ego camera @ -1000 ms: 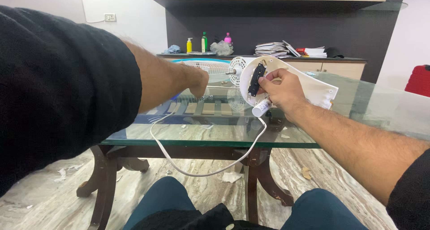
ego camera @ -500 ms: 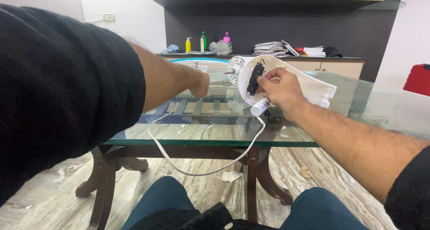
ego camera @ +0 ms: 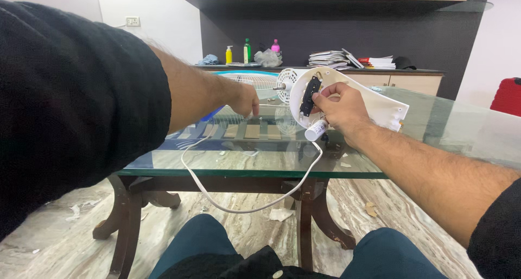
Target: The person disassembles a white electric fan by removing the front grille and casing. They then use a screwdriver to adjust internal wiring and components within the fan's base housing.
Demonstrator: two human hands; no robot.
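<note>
The right hand (ego camera: 339, 106) clamps the white plastic fan base (ego camera: 347, 97), tilting its underside into view, while the left hand (ego camera: 247, 100), seemingly closed, reaches the wire fan grille (ego camera: 252, 83).

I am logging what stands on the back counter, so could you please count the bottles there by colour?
Yellow bottle: 1
Green bottle: 1
Pink bottle: 1
Total: 3 bottles, all upright on the counter behind the glass table, left of the stack of papers.
</note>
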